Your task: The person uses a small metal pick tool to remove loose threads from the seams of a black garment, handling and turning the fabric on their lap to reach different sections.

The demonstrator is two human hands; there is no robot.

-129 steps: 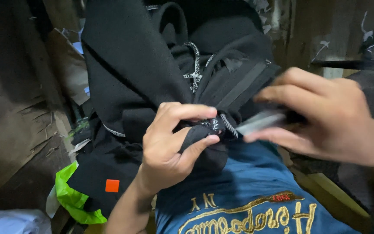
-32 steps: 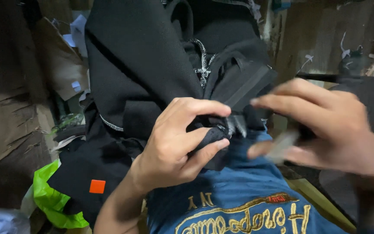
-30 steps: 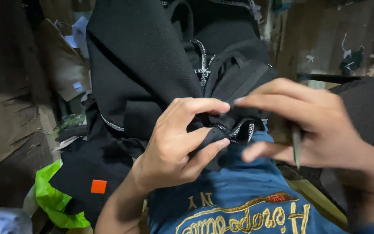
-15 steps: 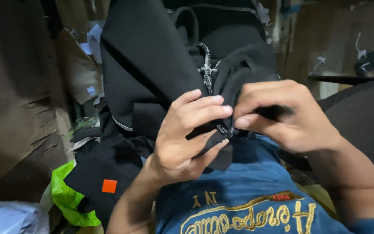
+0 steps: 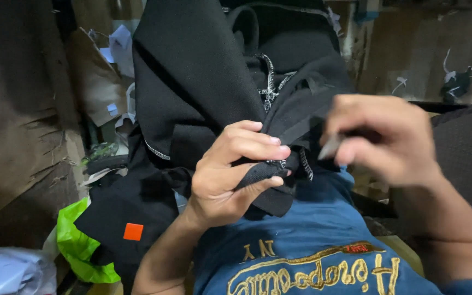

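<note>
A black garment (image 5: 192, 82) with white-stitched seams hangs down over my lap. My left hand (image 5: 225, 180) pinches a folded black edge of it, thumb below and fingers on top, beside a short white-stitched seam end (image 5: 304, 164). To the right, slightly higher and a little apart from the cloth, my right hand (image 5: 389, 139) is blurred. Its fingers are closed around a small grey metal tool (image 5: 331, 147), whose tip points toward the seam. My blue shirt (image 5: 312, 240) with gold print lies under both hands.
An orange square label (image 5: 133, 231) sits on a lower black piece at the left. A bright green plastic bag (image 5: 75, 246) lies below it. Brown cardboard (image 5: 23, 120) stands along the left side, with paper scraps behind. Dark cloth (image 5: 465, 147) lies at the right.
Half a second ago my right hand pressed against the seam by my left fingers. It has since pulled away to the right, and the tool's tip shows again. My left hand keeps its pinch.
</note>
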